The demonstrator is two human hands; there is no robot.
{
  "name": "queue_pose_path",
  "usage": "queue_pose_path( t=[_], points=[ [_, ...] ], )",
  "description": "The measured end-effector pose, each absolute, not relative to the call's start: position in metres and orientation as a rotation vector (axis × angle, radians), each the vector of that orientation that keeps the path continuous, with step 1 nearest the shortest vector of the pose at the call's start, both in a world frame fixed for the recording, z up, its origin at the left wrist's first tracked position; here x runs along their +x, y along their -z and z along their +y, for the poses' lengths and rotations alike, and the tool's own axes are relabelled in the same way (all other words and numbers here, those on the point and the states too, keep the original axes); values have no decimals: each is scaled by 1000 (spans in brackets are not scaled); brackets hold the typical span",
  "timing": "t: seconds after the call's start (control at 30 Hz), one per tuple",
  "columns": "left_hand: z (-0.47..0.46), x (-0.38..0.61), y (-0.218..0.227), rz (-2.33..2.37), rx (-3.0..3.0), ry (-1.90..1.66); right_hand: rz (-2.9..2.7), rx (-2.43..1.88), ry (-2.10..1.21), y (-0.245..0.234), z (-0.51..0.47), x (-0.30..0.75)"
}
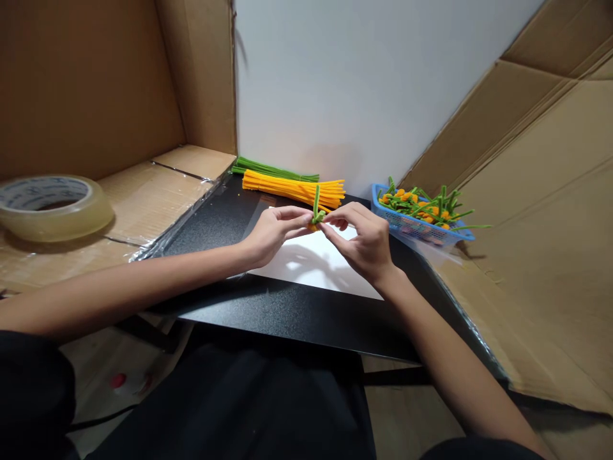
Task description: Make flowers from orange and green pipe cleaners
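Observation:
A small piece of bent green and orange pipe cleaners point(317, 211) is held up over a white sheet point(306, 268) on the black table. My left hand point(278, 233) pinches it from the left between thumb and fingers. From the right, my right hand point(361, 239) closes its thumb and fingertips on the green part. One green end sticks straight up, and orange shows at the bottom; the fingertips hide the rest. Just behind my hands lies a bundle of orange pipe cleaners point(287, 186), with a bundle of green pipe cleaners point(272, 169) behind that.
To the right, a blue basket point(412, 223) holds several green and orange pipe-cleaner pieces, some poking over its rim. A large roll of clear tape point(57, 220) rests on cardboard at the left. Cardboard walls point(541, 160) flank the black table point(297, 319) on both sides.

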State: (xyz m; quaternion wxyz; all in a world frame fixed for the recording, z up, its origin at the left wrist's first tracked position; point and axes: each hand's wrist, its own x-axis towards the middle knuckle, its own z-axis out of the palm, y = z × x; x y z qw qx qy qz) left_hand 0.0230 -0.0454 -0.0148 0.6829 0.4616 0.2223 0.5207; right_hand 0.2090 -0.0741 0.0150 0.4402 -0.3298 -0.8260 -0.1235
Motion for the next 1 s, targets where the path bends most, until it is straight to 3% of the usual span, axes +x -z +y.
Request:
queue_pose_path(
  t=[0.37,0.7,1.0],
  points=[
    [-42,20,10,538,1317,-1280,-1842,-852,-187,-8,-74,202],
    [-40,15,2,717,1680,-1256,-1969,-700,199,-4,-73,201],
    [-53,24,7,499,1346,-1213,-1888,-748,302,-3,-80,195]
  ],
)
